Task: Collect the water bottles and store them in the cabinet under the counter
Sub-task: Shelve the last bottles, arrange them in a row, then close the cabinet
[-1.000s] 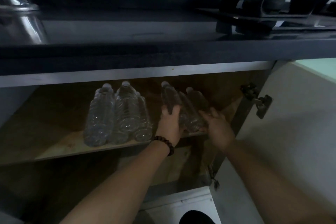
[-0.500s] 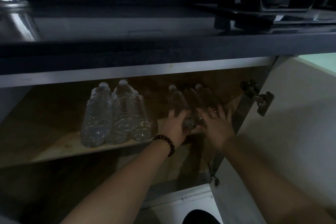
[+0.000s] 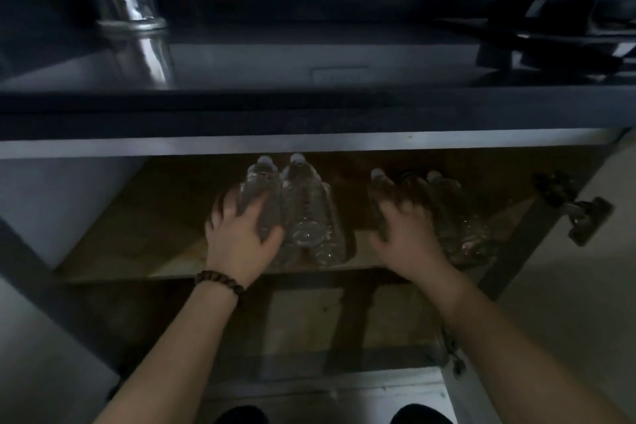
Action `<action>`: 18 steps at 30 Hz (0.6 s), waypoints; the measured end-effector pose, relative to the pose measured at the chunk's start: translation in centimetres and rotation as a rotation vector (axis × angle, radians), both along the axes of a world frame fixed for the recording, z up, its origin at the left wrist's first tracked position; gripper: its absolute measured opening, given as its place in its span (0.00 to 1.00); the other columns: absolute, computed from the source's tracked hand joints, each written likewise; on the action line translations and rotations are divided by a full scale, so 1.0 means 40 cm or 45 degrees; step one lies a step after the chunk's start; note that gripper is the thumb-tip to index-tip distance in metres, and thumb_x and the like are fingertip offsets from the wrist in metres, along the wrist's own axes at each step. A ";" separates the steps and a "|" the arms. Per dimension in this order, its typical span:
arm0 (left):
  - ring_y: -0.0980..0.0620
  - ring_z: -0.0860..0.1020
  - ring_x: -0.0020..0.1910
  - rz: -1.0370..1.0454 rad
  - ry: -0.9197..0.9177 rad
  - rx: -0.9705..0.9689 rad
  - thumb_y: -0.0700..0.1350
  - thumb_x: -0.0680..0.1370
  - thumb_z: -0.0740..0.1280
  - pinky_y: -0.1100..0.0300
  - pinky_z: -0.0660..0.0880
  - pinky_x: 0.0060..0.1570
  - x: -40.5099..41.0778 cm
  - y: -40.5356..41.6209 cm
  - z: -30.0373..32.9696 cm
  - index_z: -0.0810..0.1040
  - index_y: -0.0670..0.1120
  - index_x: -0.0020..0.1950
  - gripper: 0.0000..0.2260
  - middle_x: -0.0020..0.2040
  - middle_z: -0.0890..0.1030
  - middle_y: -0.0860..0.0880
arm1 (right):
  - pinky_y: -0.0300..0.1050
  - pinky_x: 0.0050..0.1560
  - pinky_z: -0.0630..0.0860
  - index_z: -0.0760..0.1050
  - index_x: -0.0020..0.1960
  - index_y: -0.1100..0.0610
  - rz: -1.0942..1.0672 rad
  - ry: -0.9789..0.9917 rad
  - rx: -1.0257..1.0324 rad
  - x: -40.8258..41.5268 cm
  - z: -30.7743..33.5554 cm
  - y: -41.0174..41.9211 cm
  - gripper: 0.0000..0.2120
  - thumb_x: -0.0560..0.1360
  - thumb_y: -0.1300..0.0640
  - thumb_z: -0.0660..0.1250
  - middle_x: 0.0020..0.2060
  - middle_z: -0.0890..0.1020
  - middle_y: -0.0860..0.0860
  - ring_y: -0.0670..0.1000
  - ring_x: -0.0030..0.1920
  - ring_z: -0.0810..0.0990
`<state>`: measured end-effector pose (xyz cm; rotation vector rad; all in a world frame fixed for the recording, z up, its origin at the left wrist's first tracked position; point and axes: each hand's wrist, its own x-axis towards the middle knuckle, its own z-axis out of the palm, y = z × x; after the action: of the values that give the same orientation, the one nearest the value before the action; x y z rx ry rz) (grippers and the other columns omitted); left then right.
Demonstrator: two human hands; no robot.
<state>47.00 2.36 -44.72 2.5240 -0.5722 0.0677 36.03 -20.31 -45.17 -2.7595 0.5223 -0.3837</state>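
Head view showed two bottle groups point(image 3: 303, 213) point(image 3: 447, 217) lying on the shelf point(image 3: 137, 241) at frame centre (no labels legible). The left hand point(image 3: 241, 237) curled round the left group's outer bottle; the right hand point(image 3: 402, 237) gripped the right group's nearest, with shelf bare at left.

Wooden shelf point(image 3: 165, 251) inside open cabinet under dark counter, dim. On it, two clusters of clear water bottles, white caps pointing far. Left cluster point(image 3: 309, 213) near shelf middle, bottles touching side by side. Right cluster point(image 3: 457, 224) toward right end, beside cabinet wall, blurred. Gap between clusters. Left part of shelf: bare wood.
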 end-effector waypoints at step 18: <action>0.58 0.69 0.59 -0.054 0.046 -0.563 0.47 0.71 0.74 0.61 0.66 0.58 -0.042 -0.090 -0.015 0.70 0.55 0.69 0.27 0.62 0.72 0.54 | 0.48 0.66 0.72 0.65 0.68 0.41 0.189 -0.372 0.277 0.027 -0.054 0.103 0.33 0.68 0.55 0.76 0.70 0.65 0.49 0.52 0.68 0.69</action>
<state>45.30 -1.24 -45.33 2.0798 -0.5294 0.1192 37.11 -16.18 -47.34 -2.4563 0.2664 -0.6402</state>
